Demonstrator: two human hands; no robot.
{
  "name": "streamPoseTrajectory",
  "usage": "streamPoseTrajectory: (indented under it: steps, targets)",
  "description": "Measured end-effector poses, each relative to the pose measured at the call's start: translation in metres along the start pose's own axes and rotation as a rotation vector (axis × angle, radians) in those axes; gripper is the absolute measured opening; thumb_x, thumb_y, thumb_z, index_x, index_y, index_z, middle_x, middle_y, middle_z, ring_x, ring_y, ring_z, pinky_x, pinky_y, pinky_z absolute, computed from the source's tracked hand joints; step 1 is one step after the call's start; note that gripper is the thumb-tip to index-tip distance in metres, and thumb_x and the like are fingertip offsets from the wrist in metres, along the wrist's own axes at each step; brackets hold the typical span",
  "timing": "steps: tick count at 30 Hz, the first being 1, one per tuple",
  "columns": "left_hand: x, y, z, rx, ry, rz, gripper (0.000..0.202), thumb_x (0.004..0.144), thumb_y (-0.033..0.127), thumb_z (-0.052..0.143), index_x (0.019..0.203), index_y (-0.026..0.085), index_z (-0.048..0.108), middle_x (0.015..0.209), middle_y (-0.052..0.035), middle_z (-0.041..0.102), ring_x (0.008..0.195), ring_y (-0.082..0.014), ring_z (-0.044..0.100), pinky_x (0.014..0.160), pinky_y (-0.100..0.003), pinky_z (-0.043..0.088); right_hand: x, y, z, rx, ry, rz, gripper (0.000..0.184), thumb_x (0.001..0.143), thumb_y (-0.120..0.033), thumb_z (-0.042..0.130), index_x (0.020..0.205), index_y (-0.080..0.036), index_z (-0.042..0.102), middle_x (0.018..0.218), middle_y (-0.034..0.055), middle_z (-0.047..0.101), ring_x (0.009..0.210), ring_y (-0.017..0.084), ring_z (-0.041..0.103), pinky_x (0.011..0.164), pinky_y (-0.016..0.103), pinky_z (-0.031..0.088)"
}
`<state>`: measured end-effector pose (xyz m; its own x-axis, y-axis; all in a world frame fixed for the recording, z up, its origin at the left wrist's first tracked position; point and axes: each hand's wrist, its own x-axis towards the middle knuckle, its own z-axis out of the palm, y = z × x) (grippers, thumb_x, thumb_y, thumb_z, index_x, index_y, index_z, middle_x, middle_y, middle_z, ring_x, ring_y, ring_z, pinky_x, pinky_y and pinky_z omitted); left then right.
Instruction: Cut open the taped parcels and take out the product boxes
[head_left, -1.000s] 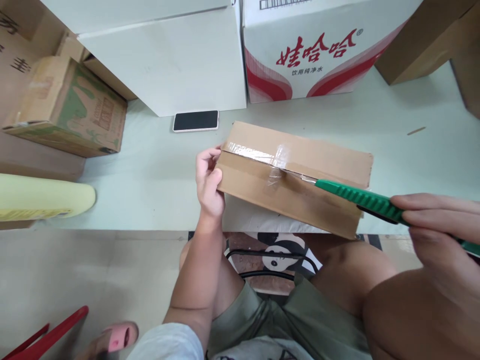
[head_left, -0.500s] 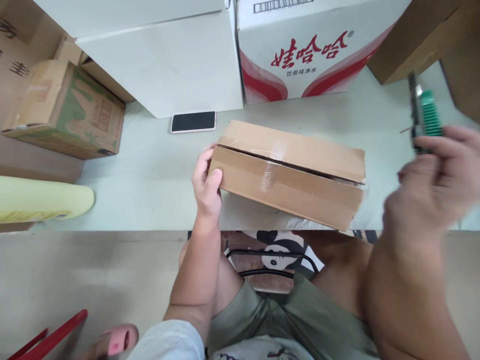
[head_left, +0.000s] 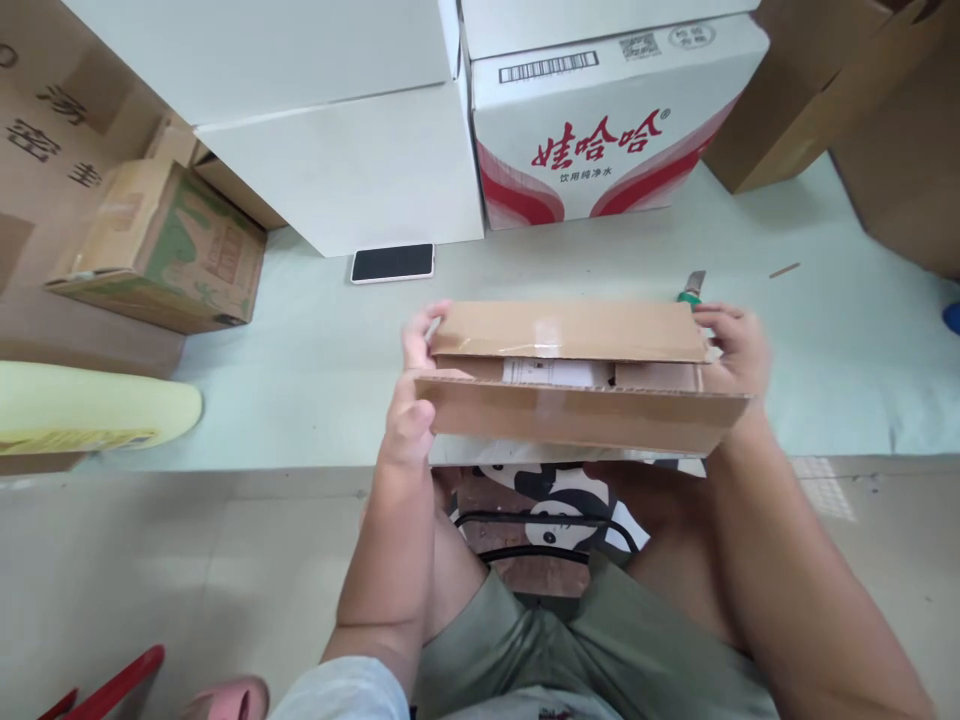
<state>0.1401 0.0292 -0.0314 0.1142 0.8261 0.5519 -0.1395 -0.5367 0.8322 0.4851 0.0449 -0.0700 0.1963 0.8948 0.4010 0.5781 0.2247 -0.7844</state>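
A long brown cardboard box (head_left: 570, 425) is tilted towards me at the table's front edge, its two top flaps parted along the cut tape. Between the flaps show a white printed paper (head_left: 559, 372) and brown cardboard. My left hand (head_left: 414, 400) is closed round the box's left end, the thumb on the front. At the right end my right hand (head_left: 735, 350) grips the box, slightly blurred. Just by its fingertips a utility knife (head_left: 691, 288) with green on its handle pokes out behind the box; whether that hand also holds it I cannot tell.
A phone (head_left: 393, 263) lies behind the box on the pale green tabletop (head_left: 315, 380). White cartons (head_left: 375, 170) and a red-and-white water carton (head_left: 592, 160) stand at the back. A printed brown box (head_left: 202, 250) and yellow roll-shaped object (head_left: 97, 405) are at left; brown cartons (head_left: 795, 110) at right.
My right hand has come in from the right, where it held the knife, to the box's right end. The flaps have parted wider, showing the inside. The box has turned more level.
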Motion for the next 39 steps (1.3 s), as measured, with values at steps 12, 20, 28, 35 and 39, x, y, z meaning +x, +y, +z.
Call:
streamPoseTrajectory:
  steps: [12,20,28,35,39]
  targets:
    - [-0.012,0.026,0.012,0.373,-0.344,-0.046,0.062,0.095,0.076,0.044,0.116,0.03,0.08,0.181,0.0055,0.011,0.166,-0.0446,0.014,0.138,-0.066,0.015,-0.007,-0.046,-0.009,0.478,0.407,-0.148,0.057,0.093,-0.062,0.048,0.053,-0.023,0.06,0.086,0.0061,0.048,0.081,0.021,0.056,0.084,0.05,0.047]
    - [-0.005,0.015,0.035,0.408,0.15,0.293,0.056,0.104,0.061,0.035,0.094,0.033,0.082,0.101,-0.0064,0.048,0.101,-0.023,0.056,0.107,-0.045,0.051,-0.016,-0.041,-0.01,0.508,0.268,-0.235,0.042,0.097,-0.056,0.052,0.097,-0.032,0.086,0.062,0.002,0.05,0.062,0.018,0.052,0.067,0.04,0.042]
    - [0.005,0.044,0.022,0.36,-0.437,0.0,0.079,0.095,0.083,0.024,0.104,0.034,0.086,0.099,-0.0088,0.082,0.131,-0.0383,0.063,0.133,-0.063,0.02,-0.021,-0.057,-0.013,0.587,0.174,-0.251,0.023,0.088,-0.052,0.058,0.102,-0.035,0.064,0.102,-0.002,0.079,0.091,0.026,0.073,0.085,0.048,0.058]
    - [0.001,0.066,0.029,0.458,-0.549,-0.088,0.073,0.098,0.079,0.027,0.119,0.033,0.08,0.111,-0.0049,0.084,0.144,-0.0381,0.058,0.136,-0.061,-0.01,-0.005,-0.051,-0.045,0.337,-0.422,-0.471,0.071,0.106,-0.063,0.023,0.087,-0.033,0.085,0.143,-0.0042,0.07,0.14,0.03,0.055,0.129,0.053,0.033]
    - [-0.002,0.074,0.031,0.484,-0.637,-0.087,0.069,0.095,0.079,0.034,0.123,0.034,0.077,0.108,-0.0048,0.082,0.133,-0.0372,0.065,0.136,-0.061,-0.002,0.004,-0.06,-0.057,0.244,-0.66,-0.472,0.078,0.107,-0.064,0.011,0.109,-0.039,0.085,0.137,-0.003,0.073,0.132,0.028,0.058,0.125,0.058,0.036]
